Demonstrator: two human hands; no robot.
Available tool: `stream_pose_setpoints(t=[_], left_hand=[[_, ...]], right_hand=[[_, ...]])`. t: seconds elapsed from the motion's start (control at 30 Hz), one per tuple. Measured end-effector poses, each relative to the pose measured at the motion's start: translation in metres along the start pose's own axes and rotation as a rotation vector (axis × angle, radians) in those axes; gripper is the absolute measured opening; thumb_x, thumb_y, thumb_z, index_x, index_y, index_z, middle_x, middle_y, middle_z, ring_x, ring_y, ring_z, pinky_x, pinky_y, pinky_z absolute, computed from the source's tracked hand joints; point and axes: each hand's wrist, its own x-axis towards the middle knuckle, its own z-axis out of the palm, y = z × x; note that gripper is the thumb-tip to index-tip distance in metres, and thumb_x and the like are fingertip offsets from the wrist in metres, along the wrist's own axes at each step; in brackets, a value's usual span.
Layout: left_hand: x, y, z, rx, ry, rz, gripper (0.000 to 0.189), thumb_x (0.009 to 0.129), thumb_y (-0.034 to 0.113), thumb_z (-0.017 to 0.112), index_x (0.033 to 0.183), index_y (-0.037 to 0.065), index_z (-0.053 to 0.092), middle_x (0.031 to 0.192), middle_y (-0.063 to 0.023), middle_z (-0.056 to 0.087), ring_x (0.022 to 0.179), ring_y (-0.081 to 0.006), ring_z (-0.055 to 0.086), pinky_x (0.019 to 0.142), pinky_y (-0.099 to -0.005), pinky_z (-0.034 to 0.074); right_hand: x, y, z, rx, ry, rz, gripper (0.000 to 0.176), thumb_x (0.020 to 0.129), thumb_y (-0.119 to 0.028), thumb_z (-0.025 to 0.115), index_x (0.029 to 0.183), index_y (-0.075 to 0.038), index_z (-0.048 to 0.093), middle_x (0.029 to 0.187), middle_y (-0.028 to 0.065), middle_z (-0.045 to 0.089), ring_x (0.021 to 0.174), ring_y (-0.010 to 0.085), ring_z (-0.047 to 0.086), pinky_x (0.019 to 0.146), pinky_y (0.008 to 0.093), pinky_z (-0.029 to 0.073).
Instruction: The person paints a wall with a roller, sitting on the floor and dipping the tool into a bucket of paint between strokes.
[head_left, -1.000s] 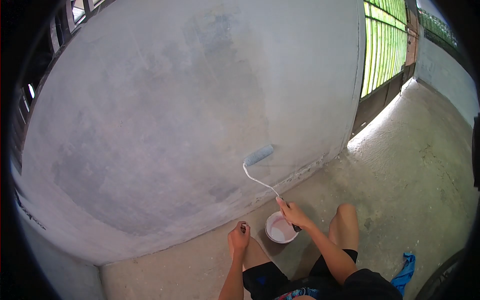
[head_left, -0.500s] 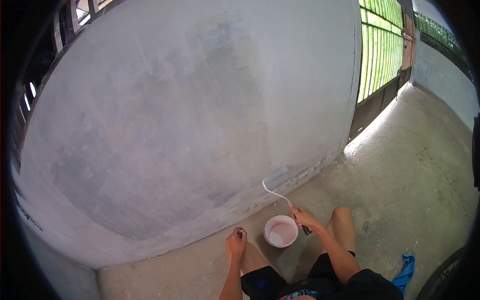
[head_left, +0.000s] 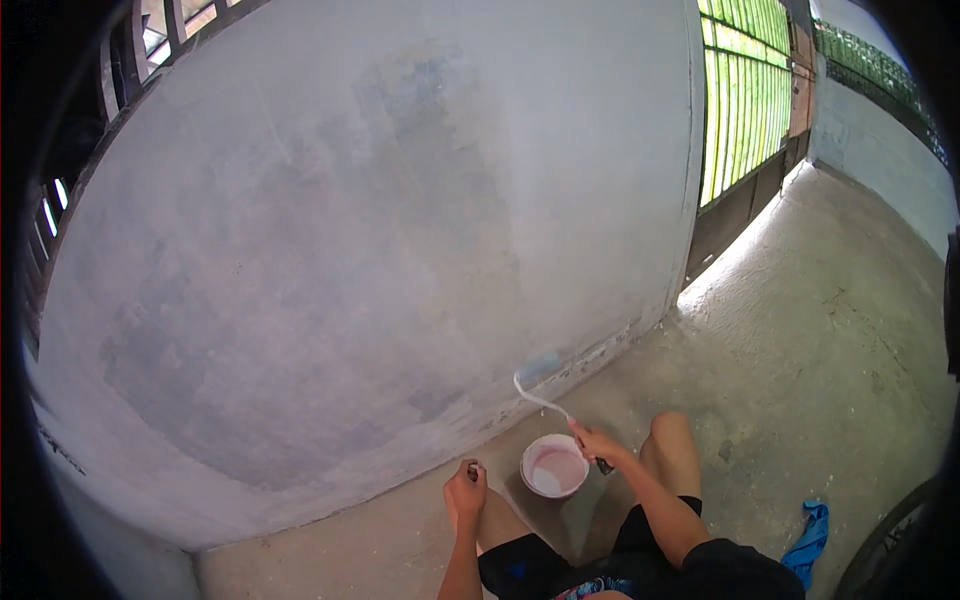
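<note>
My right hand point(head_left: 597, 444) is closed round the dark handle of a paint roller point(head_left: 543, 404). A bent white frame runs up from the handle to the pale blue-grey roller sleeve point(head_left: 541, 368), which lies against the bottom of the wall point(head_left: 330, 250). Just left of that hand, a white bucket point(head_left: 527, 484) with pinkish-white liquid stands on the floor between my legs. My left hand point(head_left: 466, 492) rests by my left knee with its fingers curled. Something small and dark shows at its fingers, too small to name.
A concrete floor point(head_left: 770, 350) extends to the right. A blue cloth point(head_left: 808, 545) lies at lower right beside a dark wheel point(head_left: 890, 550). Beyond the wall's right end is a barred gate point(head_left: 745, 100). Chipped plaster runs along the wall's base.
The roller has moved a little lower on the wall, and my right hand has come down with it. My left hand stays closed by the knee. The view has shifted slightly.
</note>
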Motion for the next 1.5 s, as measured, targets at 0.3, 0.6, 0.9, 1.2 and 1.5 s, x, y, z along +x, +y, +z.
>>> stream_pose_setpoints(t=[0.3, 0.6, 0.9, 1.2, 1.5], left_hand=[[0.003, -0.006, 0.002, 0.068, -0.035, -0.013, 0.017, 0.079, 0.017, 0.063, 0.092, 0.006, 0.064, 0.072, -0.0123, 0.066, 0.066, -0.0247, 0.066, 0.063, -0.0336, 0.051], [0.005, 0.003, 0.005, 0.036, -0.045, 0.007, 0.016, 0.08, 0.015, 0.063, 0.092, 0.004, 0.063, 0.072, -0.0136, 0.065, 0.064, -0.0251, 0.065, 0.063, -0.0335, 0.051], [0.004, 0.0, 0.007, 0.096, 0.003, 0.032, 0.016, 0.079, 0.017, 0.064, 0.092, 0.007, 0.064, 0.071, -0.0118, 0.066, 0.064, -0.0255, 0.065, 0.064, -0.0345, 0.051], [0.003, -0.004, 0.027, 0.397, -0.351, 0.14, 0.034, 0.08, 0.034, 0.063, 0.104, 0.011, 0.061, 0.097, -0.0124, 0.064, 0.089, -0.0281, 0.062, 0.077, -0.0406, 0.049], [-0.012, 0.035, 0.123, 0.286, -0.791, 0.047, 0.118, 0.06, 0.076, 0.063, 0.148, 0.021, 0.006, 0.151, -0.0228, 0.001, 0.138, -0.0428, 0.009, 0.101, -0.0675, 0.019]], right_hand=[[-0.005, -0.017, -0.005, 0.114, -0.05, 0.088, 0.062, 0.089, -0.063, 0.041, 0.058, -0.01, 0.041, 0.046, -0.0017, 0.036, 0.037, 0.0091, 0.034, 0.037, 0.0251, 0.03], [-0.023, -0.092, -0.012, 0.015, 0.07, -0.202, 0.064, 0.093, -0.06, 0.035, 0.054, -0.01, 0.039, 0.043, -0.0012, 0.035, 0.034, 0.0096, 0.035, 0.034, 0.0255, 0.029], [0.002, -0.028, -0.02, -0.059, 0.016, -0.145, 0.061, 0.094, -0.058, 0.036, 0.057, -0.008, 0.042, 0.044, -0.0015, 0.037, 0.035, 0.0097, 0.037, 0.035, 0.0263, 0.029], [-0.012, -0.102, -0.007, -0.002, 0.153, -0.391, 0.059, 0.094, -0.057, 0.035, 0.063, -0.008, 0.044, 0.048, -0.0015, 0.039, 0.036, 0.0094, 0.037, 0.035, 0.0263, 0.031], [-0.019, -0.237, -0.015, -0.082, 0.111, -0.67, 0.061, 0.095, -0.057, 0.032, 0.059, -0.009, 0.041, 0.046, -0.0008, 0.037, 0.036, 0.0109, 0.038, 0.036, 0.0267, 0.033]])
